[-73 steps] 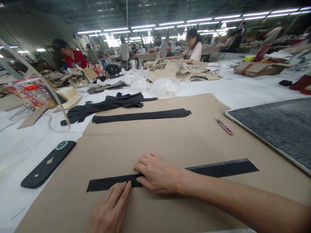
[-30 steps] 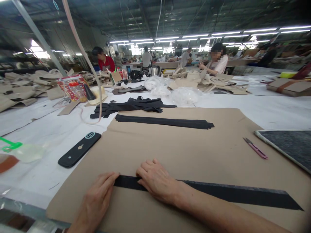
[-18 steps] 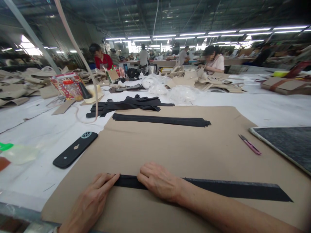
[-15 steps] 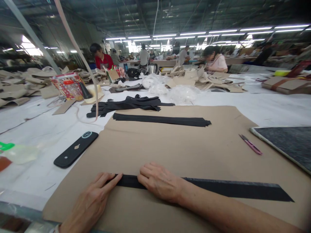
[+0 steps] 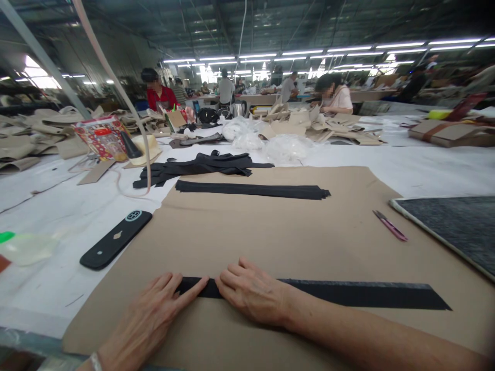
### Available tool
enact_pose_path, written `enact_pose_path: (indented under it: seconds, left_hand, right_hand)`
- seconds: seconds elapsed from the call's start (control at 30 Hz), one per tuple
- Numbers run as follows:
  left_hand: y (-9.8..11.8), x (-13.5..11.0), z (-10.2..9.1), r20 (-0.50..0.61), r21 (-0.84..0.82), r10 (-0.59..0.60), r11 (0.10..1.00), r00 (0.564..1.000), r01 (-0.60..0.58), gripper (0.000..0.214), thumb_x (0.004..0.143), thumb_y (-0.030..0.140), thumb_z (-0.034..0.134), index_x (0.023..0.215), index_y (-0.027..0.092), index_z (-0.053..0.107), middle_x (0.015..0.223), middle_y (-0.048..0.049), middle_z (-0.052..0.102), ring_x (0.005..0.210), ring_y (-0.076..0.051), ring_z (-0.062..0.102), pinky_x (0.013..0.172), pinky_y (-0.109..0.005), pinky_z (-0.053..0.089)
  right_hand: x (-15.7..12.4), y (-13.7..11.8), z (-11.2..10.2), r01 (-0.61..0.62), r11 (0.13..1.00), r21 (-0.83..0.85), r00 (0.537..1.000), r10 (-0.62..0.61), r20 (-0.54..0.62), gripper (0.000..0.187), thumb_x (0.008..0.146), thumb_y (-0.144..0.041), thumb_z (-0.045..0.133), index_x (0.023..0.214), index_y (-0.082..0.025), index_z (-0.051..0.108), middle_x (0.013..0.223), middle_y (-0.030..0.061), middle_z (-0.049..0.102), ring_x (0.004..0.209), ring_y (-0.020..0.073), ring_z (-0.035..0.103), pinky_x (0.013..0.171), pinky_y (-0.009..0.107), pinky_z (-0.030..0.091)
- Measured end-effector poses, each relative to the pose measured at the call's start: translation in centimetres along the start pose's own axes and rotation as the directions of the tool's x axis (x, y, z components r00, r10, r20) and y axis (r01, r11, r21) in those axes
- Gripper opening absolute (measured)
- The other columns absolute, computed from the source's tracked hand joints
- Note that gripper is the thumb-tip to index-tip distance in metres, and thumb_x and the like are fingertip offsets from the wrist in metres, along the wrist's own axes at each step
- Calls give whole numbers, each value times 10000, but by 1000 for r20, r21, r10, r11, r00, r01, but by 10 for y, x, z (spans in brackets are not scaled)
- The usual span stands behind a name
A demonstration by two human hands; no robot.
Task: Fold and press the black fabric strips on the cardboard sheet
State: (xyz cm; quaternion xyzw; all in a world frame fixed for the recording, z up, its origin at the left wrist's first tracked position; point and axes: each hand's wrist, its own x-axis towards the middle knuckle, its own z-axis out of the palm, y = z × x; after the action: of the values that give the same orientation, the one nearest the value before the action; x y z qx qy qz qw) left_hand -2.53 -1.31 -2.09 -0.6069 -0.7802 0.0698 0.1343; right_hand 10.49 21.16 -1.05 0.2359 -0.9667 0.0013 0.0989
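A long black fabric strip (image 5: 359, 294) lies across the brown paper sheet (image 5: 270, 232) in front of me, a narrow greyish band along its far edge at the right. Over its left end rests my left hand (image 5: 149, 309), index finger stretched along the strip and pressing it, the other fingers loosely bent. Just right of that fingertip, my right hand (image 5: 253, 293) has its fingers curled together on the strip's far edge; its thumb is mostly hidden. Beyond both hands lies a neat stack of black strips (image 5: 251, 189).
A black phone (image 5: 116, 239) lies left of the sheet. Pink-handled thread snips (image 5: 390, 225) and a dark grey board (image 5: 448, 221) are at the right. Farther back are a loose pile of black strips (image 5: 201, 166), clear plastic bags (image 5: 288, 148), a hanging hose (image 5: 116, 82) and people at tables.
My left hand has moved right along the strip, its index finger now close to my right fingers. The view has shifted slightly; my right hand stays on the strip.
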Motion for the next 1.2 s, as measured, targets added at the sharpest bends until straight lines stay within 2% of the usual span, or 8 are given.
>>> enact_pose_path:
  seconds: [0.17,0.3,0.4,0.5,0.6,0.7,0.87,1.2]
  left_hand:
    - [1,-4,1,-29,0,-8,1000,1000,8,797,789,-6,364,1441,431,229,945,-11,622,841,-182,609,790,-327,504]
    - [-29,-34,15,-57,10,-99,995,993,100,717,747,-7,368,1385,318,411,1155,-26,631,1012,-187,604,876,-330,499]
    - [-43,-44,13,-110,78,-162,982,981,171,541,724,62,408,1211,209,594,1226,-80,613,1031,-272,596,847,-437,514]
    - [-14,-20,1,-185,-53,-259,966,948,254,494,809,127,385,1277,176,533,1258,-115,582,1079,-274,580,902,-461,502]
    - [38,16,-2,-261,-336,-216,934,941,122,418,883,139,361,1257,210,534,1158,-73,634,1050,-164,609,894,-286,527]
    - [68,33,7,-271,-426,-266,895,925,132,425,866,119,374,1250,201,538,1101,-71,648,1010,-164,625,875,-291,542]
    - [64,27,14,-237,-373,-180,924,955,82,463,848,99,385,1276,208,523,1116,-53,644,1035,-162,612,888,-279,536]
    - [67,26,9,-211,-266,-101,963,972,42,536,850,99,388,1355,262,460,1214,-46,580,1090,-170,565,913,-292,530]
  right_hand:
    - [-1,-1,-4,4,1000,4,1000,-4,2,137,949,-156,420,963,-135,555,893,47,523,792,189,425,699,350,334]
    - [-5,-1,-6,17,1000,5,1000,-17,-9,117,933,-149,441,923,-138,558,906,49,523,789,190,424,688,355,332]
    - [-7,-1,-4,22,1000,5,1000,-22,-22,121,935,-154,440,898,-145,555,910,50,519,792,188,425,686,356,336]
    - [-8,-2,0,14,1000,-8,999,-14,-29,144,947,-161,419,893,-151,551,911,53,520,798,189,433,708,364,350]
    - [-9,-3,1,-5,1000,-12,999,5,-50,164,958,-158,387,928,-142,548,918,63,529,802,187,446,747,373,369]
    - [-13,-4,-2,-30,1000,-2,996,30,-80,159,958,-140,378,986,-115,532,898,61,532,789,180,459,775,352,385]
    - [-31,3,-5,-96,995,10,994,96,-58,136,958,-149,391,944,-129,525,840,37,522,740,177,463,740,331,388]
    - [-59,14,-4,-49,998,26,998,50,-47,169,961,-166,404,859,-152,538,850,22,503,759,170,436,710,326,337]
